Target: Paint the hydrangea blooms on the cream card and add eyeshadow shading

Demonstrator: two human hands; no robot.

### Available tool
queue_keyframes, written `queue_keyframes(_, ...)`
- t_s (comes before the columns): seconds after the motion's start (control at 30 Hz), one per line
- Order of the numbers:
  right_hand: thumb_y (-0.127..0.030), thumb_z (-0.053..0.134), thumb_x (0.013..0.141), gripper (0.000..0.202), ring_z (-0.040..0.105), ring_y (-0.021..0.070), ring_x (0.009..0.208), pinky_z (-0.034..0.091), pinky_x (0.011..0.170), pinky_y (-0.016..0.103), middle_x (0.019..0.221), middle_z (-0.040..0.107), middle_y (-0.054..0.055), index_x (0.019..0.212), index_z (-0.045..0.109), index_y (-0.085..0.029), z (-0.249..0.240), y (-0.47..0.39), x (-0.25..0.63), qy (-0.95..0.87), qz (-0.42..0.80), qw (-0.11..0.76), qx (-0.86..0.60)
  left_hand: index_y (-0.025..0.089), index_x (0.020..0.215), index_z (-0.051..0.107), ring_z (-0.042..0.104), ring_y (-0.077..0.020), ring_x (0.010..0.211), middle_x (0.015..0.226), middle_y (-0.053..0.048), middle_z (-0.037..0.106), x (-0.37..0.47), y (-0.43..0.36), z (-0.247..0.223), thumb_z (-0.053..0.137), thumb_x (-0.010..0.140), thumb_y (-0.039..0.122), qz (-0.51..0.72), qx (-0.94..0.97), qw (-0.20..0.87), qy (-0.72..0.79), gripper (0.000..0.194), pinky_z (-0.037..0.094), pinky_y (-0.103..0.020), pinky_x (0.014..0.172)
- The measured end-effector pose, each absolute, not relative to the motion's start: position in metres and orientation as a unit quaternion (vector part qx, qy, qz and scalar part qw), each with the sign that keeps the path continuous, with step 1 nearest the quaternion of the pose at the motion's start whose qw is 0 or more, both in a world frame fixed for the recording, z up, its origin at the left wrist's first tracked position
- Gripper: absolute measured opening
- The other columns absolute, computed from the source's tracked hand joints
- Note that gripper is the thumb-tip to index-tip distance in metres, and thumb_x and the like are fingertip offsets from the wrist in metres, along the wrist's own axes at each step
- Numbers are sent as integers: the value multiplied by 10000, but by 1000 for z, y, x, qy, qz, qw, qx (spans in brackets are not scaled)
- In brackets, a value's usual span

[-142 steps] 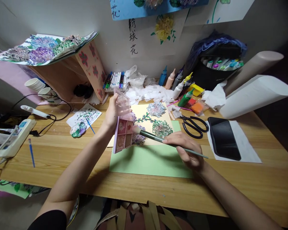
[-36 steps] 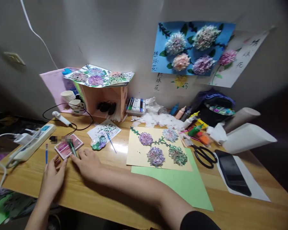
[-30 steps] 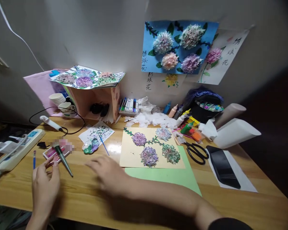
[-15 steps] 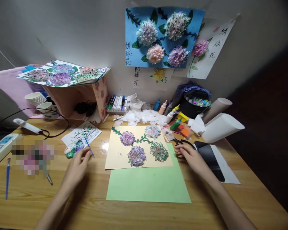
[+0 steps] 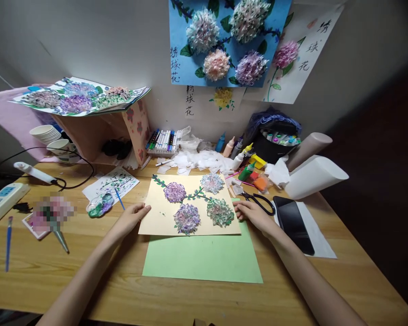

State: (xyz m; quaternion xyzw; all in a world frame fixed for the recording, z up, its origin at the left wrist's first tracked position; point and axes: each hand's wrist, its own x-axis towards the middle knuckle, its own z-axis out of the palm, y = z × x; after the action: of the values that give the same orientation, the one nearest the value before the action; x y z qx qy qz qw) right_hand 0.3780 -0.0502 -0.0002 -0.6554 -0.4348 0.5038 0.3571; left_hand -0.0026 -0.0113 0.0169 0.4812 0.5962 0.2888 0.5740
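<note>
A cream sheet (image 5: 163,222) carries several textured paper flowers in purple, pale blue and green, joined by a dark leafy branch. My left hand (image 5: 131,219) pinches its left edge, and my right hand (image 5: 253,215) holds its right edge. Beneath and nearer to me, a pale green sheet (image 5: 204,260) lies on the table, partly covered by the cream one. A thin blue brush (image 5: 119,199) rests beside a paint-smeared palette (image 5: 100,205), left of my left hand. Black-handled scissors (image 5: 263,203) lie just beyond my right hand.
A phone (image 5: 295,224) lies on white paper at the right. Paint bottles (image 5: 246,172), white tissue scraps (image 5: 200,160) and a marker tray (image 5: 161,142) stand along the back. At left are a second brush (image 5: 8,244), paper cups (image 5: 63,147) and a power strip (image 5: 7,203).
My left hand has moved right from near the blue brush and taken the cream sheet's left edge. My right hand has closed on its right edge. The view has shifted slightly.
</note>
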Motion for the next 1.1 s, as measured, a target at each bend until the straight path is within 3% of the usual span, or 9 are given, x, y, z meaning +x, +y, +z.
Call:
queue_keyframes(0.1, -368, 578, 694, 294, 528, 111, 507, 437, 491, 245, 593, 584, 1, 845, 653, -127, 2, -49, 377, -456, 506, 341, -648, 155, 622, 612, 512, -146, 513, 576, -6, 599, -1, -19, 15, 720, 586, 455, 300, 464, 589, 589, 320, 353, -225, 456)
queue_keyframes(0.3, -472, 613, 692, 366, 506, 121, 523, 412, 512, 256, 593, 548, -16, 884, 608, -161, 23, -56, 377, -506, 510, 312, -621, 140, 677, 626, 533, -134, 530, 610, -12, 629, -5, -54, 38, 732, 573, 463, 359, 402, 587, 604, 355, 379, -212, 478)
queue_keyframes(0.5, -485, 634, 696, 345, 488, 118, 538, 409, 531, 257, 568, 518, -27, 827, 573, -172, 68, -48, 323, -595, 557, 264, -516, 137, 732, 636, 569, -131, 575, 649, -7, 660, -51, -147, 62, 753, 552, 474, 446, 320, 492, 676, 400, 421, -199, 520)
queue_keyframes(0.6, -430, 626, 711, 288, 497, 110, 539, 414, 543, 247, 564, 522, -34, 815, 554, -171, 83, -41, 249, -660, 586, 225, -414, 143, 809, 639, 562, -126, 550, 647, -1, 668, -97, -218, 64, 762, 531, 484, 497, 231, 406, 732, 457, 410, -190, 479)
queue_keyframes(0.77, -239, 561, 711, 93, 520, 98, 524, 441, 543, 233, 578, 537, -31, 758, 526, -165, 83, -64, 71, -703, 652, 131, -251, 121, 762, 627, 554, -134, 543, 564, 15, 643, -173, -346, 77, 793, 432, 434, 556, 76, 202, 803, 484, 413, -195, 474)
queue_keyframes(0.93, -182, 539, 678, 72, 517, 100, 527, 437, 552, 230, 566, 521, -26, 611, 521, -162, 64, -125, -89, -730, 669, 61, -124, 130, 728, 589, 499, -103, 462, 525, 38, 607, -220, -451, 93, 719, 542, 350, 596, -39, -40, 801, 316, 386, -193, 454)
queue_keyframes(1.1, -222, 506, 690, 156, 542, 134, 609, 451, 665, 267, 559, 535, -17, 546, 529, -167, 43, -156, -189, -742, 665, 61, -61, 142, 691, 569, 501, -92, 491, 562, 36, 602, -261, -500, 85, 656, 616, 333, 603, -30, -137, 785, 223, 388, -181, 489)
